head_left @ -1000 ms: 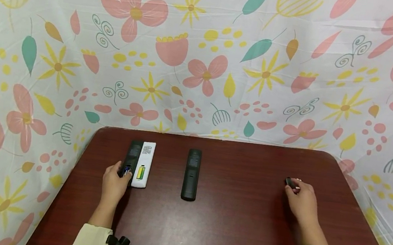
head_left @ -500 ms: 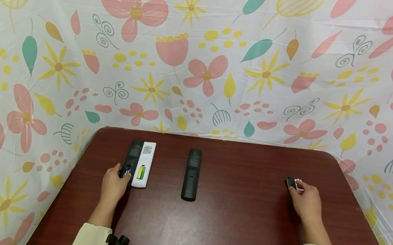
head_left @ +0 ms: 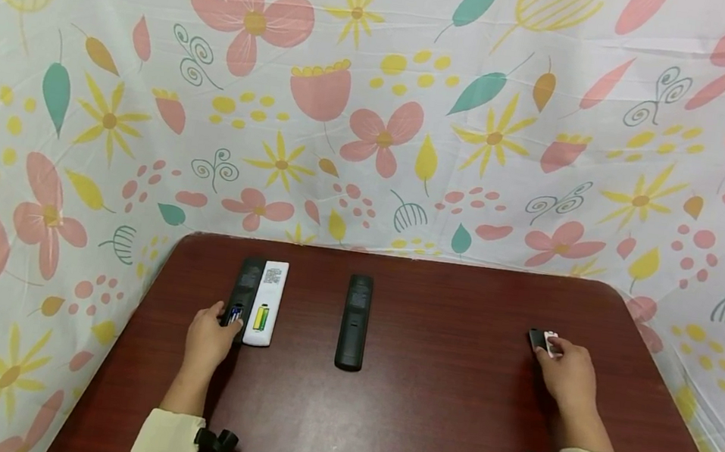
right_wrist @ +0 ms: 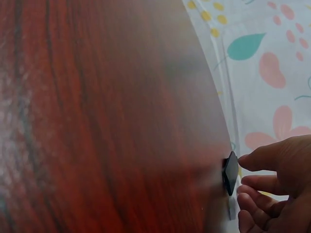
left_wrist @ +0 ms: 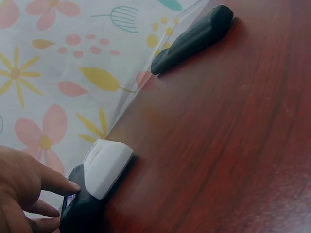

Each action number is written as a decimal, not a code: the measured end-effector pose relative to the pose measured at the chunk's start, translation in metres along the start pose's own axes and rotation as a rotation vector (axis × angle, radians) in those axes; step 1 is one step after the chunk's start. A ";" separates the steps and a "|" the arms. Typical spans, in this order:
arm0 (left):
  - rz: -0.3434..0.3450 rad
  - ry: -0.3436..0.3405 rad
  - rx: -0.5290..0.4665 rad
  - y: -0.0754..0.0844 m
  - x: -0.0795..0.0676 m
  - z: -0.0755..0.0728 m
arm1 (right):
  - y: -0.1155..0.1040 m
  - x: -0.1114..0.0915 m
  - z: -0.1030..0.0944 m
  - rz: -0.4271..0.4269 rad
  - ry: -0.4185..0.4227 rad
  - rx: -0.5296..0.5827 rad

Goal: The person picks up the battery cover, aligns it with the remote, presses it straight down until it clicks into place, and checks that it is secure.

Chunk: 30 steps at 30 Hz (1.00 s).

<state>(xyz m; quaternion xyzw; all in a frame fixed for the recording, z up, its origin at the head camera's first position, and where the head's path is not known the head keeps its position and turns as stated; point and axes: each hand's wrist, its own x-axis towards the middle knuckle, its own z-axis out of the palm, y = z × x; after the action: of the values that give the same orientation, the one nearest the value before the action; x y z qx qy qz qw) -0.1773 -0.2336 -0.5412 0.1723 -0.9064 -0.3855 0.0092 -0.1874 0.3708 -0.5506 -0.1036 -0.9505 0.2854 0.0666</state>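
My left hand grips the lower end of a black remote control, thumb on one side and fingers on the other. Dark blue batteries show in its uncovered compartment. Against it lies a white remote control, a green and yellow battery in its compartment. My right hand is beside a small black battery cover and a white cover on the table. In the right wrist view the thumb is close to the black cover, with fingers loosely bent and nothing held between them.
Another black remote control lies back side up near the middle of the brown table. Behind the table and along its sides hangs a floral cloth. Each wrist wears a black camera strap.
My right hand has lowered the black cover beside the white one, let it go, and shifted slightly right. My left hand has kept its grip on the black remote control.
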 end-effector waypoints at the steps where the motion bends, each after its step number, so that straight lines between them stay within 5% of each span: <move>1: -0.003 -0.005 0.000 0.000 0.000 -0.001 | 0.000 0.000 0.000 0.001 -0.003 -0.002; 13: -0.051 -0.065 -0.020 -0.001 0.006 -0.006 | -0.006 0.001 -0.001 0.020 -0.050 -0.050; 30: -0.067 -0.051 -0.013 -0.001 0.000 -0.008 | -0.010 0.001 0.001 0.032 -0.076 -0.070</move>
<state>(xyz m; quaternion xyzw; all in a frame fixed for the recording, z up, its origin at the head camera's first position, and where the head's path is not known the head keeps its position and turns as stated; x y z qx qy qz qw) -0.1761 -0.2399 -0.5367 0.1924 -0.8976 -0.3958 -0.0257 -0.1904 0.3621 -0.5459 -0.1100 -0.9599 0.2568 0.0225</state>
